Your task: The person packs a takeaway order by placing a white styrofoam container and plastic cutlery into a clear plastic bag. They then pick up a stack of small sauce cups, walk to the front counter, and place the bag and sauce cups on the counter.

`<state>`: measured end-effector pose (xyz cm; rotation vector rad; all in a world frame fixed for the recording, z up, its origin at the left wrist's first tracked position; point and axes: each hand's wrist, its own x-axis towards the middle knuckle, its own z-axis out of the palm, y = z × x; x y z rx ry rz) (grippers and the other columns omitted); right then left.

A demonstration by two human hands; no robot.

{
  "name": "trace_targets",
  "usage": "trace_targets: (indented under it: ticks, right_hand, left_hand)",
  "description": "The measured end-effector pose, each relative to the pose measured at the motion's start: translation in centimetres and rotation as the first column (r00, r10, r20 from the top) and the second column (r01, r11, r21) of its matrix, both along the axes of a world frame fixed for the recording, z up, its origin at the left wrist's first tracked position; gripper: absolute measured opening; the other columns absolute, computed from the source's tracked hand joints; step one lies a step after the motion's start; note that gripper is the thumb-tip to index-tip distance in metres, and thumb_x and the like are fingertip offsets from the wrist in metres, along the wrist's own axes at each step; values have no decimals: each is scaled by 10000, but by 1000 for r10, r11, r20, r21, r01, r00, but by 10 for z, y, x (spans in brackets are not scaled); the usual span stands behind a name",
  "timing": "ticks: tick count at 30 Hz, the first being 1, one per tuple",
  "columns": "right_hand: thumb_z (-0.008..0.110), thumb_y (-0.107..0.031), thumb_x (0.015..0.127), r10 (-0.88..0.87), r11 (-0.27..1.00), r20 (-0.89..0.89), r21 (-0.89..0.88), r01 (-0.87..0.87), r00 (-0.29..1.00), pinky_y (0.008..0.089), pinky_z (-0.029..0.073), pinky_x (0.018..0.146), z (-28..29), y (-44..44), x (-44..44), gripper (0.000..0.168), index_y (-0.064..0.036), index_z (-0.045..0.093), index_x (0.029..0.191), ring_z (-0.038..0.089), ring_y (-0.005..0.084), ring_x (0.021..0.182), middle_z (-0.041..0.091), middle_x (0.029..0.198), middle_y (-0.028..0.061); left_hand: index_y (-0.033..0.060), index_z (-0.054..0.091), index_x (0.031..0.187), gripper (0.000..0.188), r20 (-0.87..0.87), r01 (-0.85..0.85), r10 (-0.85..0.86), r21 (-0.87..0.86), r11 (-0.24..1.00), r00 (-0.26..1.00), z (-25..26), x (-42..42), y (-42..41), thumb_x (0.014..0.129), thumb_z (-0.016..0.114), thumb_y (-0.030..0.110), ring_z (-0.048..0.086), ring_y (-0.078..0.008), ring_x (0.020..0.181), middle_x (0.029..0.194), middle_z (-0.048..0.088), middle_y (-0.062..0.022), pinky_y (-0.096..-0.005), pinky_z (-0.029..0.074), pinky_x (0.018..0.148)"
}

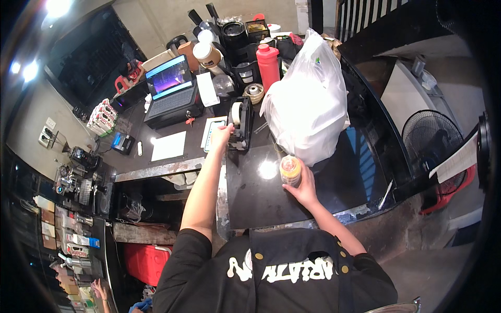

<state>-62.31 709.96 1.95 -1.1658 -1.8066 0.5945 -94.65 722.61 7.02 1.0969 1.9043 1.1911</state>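
My left hand [222, 137] is at the near left side of a black tape dispenser [243, 129], its fingertips close together by the roll of clear tape [236, 113]; whether they pinch a tape end cannot be made out. Under and beside that hand lies a smartphone [210, 135] on white paper. My right hand [305, 186] is closed around a small clear jar or cup [290, 171] with orange and reddish contents, upright on the dark counter. Just beyond it stands a full white plastic bag [309, 101], knotted or gathered at the top.
A pink-red bottle [268, 68], a laptop [170, 86], stacked cups [207, 54] and a white sheet [169, 146] are on the counter [254, 195]. A pen [385, 194] lies at its right edge. A black fan [432, 137] stands right. Another person's hand [100, 290] shows lower left.
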Motion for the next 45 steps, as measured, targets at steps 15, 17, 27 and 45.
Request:
trace_targets:
  ticks: [15,17,27,45]
  right_hand:
    - [678,-131,774,-36,988,-126,147,54,991,425,341,1008,46,54,-165,633,56,373,1296,424,373,1172,465,1240,214]
    - [730,-86,701,-94,985,-117,133,110,989,415,399,923,38,91,-190,504,-8,529,1156,493,344,1052,548,1090,159]
    - [759,-147,668,-139,990,-104,-21,137,985,394,440,841,15,108,-206,269,-110,686,924,548,301,937,615,910,91]
    - [688,-187,807,-156,988,-443,-67,141,883,345,457,790,8,61,-209,369,-17,565,1112,587,238,860,613,884,93]
  left_hand:
    - [-4,658,761,103,53,-1,0,21,1000,999,-2,9,16,769,706,87,575,-139,628,692,645,-76,-289,451,614]
    - [-1,654,757,105,-5,-53,53,12,999,999,4,8,11,773,702,91,574,-136,603,690,647,-71,-303,454,582]
    - [9,649,818,121,250,91,-89,3,996,964,56,-7,-118,810,695,121,559,-114,734,777,638,-41,-263,417,682]
    - [0,635,839,71,531,-109,242,-269,957,812,92,12,-446,818,674,55,585,-87,683,796,651,-50,-216,474,657]
